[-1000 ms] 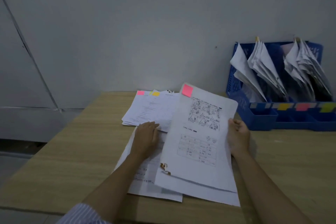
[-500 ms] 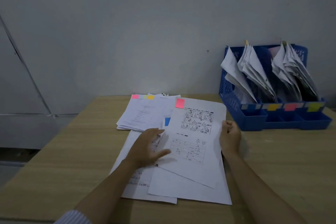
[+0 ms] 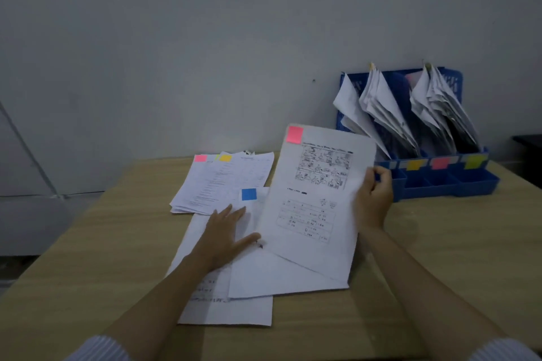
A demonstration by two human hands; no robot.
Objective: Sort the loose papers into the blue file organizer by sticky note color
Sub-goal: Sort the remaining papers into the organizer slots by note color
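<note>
One sheet [image 3: 316, 199] with pink sticky note [image 3: 294, 134], pinched at its right edge by right hand [image 3: 374, 199], long axis pointing away, just left of blue file organizer [image 3: 440, 182]. Left hand [image 3: 225, 231] flat, fingers spread, pressing loose papers [image 3: 234, 281], farther from organizer.

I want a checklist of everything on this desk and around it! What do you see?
Surface: wooden table, pale top, set against the wall.
Job's things: sheet with pink sticky note lifted at its right edge; sheet with blue sticky note flat beneath it; paper stack behind, with pink and yellow notes; blue file organizer at the right rear, papers standing in it, with yellow, pink and yellow-green tabs on its front.
Clutter: nothing seen.
Hands: left hand flat on the lower sheets, fingers straight; right hand pinches the pink-note sheet's edge.
Cables: nothing seen.
Surroundings: plain grey wall; a dark object at the far right, too cropped to identify.
</note>
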